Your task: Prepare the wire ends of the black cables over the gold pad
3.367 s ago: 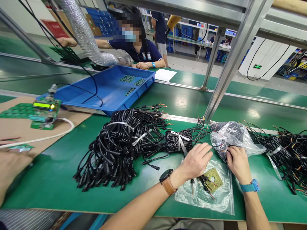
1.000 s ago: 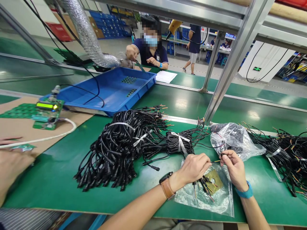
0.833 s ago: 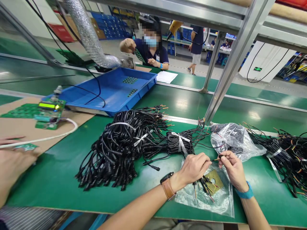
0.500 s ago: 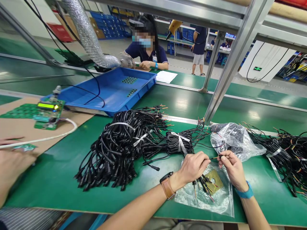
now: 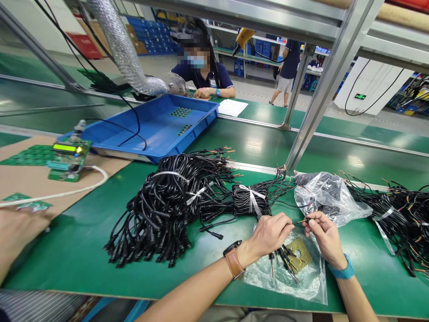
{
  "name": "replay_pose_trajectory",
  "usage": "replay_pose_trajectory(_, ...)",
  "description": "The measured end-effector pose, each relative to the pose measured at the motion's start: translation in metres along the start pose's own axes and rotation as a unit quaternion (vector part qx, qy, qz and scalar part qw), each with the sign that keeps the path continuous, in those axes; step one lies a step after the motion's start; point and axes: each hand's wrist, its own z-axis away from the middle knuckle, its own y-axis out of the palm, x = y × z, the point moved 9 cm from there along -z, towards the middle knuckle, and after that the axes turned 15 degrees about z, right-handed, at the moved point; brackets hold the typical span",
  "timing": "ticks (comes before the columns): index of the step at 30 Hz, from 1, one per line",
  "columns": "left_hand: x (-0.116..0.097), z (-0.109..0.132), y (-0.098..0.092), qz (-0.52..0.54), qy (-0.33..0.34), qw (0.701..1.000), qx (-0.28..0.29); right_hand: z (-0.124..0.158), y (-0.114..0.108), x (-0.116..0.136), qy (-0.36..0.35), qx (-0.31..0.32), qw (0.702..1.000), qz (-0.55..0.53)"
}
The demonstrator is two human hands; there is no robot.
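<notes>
My left hand pinches a thin black cable near its bared, coloured wire ends. Close by on the right, my right hand has thumb and forefinger closed on a small black part at the tips of those wires; its exact kind is too small to tell. Beneath both hands, a clear plastic bag lies flat, with several short wire leads and a brownish square plate with a round hole on it. A tied bundle of black cable sits just behind my left hand.
A large heap of black cables lies to the left, and more cables at the right. A crumpled clear bag rests behind my right hand. Farther left are a blue tray, a lit circuit board and another person's hand.
My hands hold nearly the same pose on the cable. At the far left the other person's hand has shifted down, uncovering more of a green board. Two people in the background have moved slightly.
</notes>
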Motion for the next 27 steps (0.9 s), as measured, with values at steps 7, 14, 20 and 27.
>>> replay_pose_trajectory(7, 0.002, 0.001, 0.001, -0.017, 0.0, 1.0, 0.014, 0.0, -0.003, 0.014, -0.041, -0.028, 0.997, 0.054)
replay_pose_trajectory(14, 0.003, 0.0, -0.002, -0.01, -0.003, 1.0, 0.018, 0.001, -0.004, 0.016, -0.074, -0.027, 0.986, 0.15)
replay_pose_trajectory(20, 0.0, 0.001, 0.0, -0.005, 0.012, 0.999, 0.03, 0.004, 0.013, 0.01, -0.068, 0.036, 0.986, 0.148)
replay_pose_trajectory(27, 0.003, 0.002, -0.001, 0.019, -0.002, 0.999, 0.033, 0.009, 0.023, 0.019, -0.14, 0.029, 0.973, 0.183)
